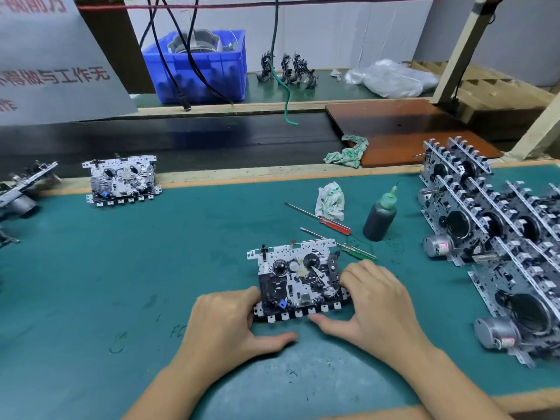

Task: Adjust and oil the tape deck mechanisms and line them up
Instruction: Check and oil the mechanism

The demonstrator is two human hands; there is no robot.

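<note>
Mechanisms were what this bench was about, and the biggest mass of them stood at your right: a row of finished decks (491, 237) set on edge, motors toward you, on the green table (121, 283). Far left, one deck (122, 180) lay flat by the table's back edge.

The tape deck mechanism (298, 281) you were working on lay flat near the front edge, between your hands. Your left hand (224, 322) gripped its left end, fingers (253, 294) curled against the side and thumb stretched along the table below the key row. Your right hand (377, 301) held the right end, fingers bent over the upper right corner, thumb reaching toward the keys. Both hands held the deck; neither held a tool.

By my reading you were seating or adjusting it, not yet oiling. To do that well, you needed to keep it flat and steady with the left hand and let the right do the fine work.

The oil bottle (380, 218) stood upright just beyond, with a rag (330, 201) near it. The red-handled screwdriver (335, 223) and the green-handled screwdriver (359, 249) lay close behind the deck, within reach.
</note>
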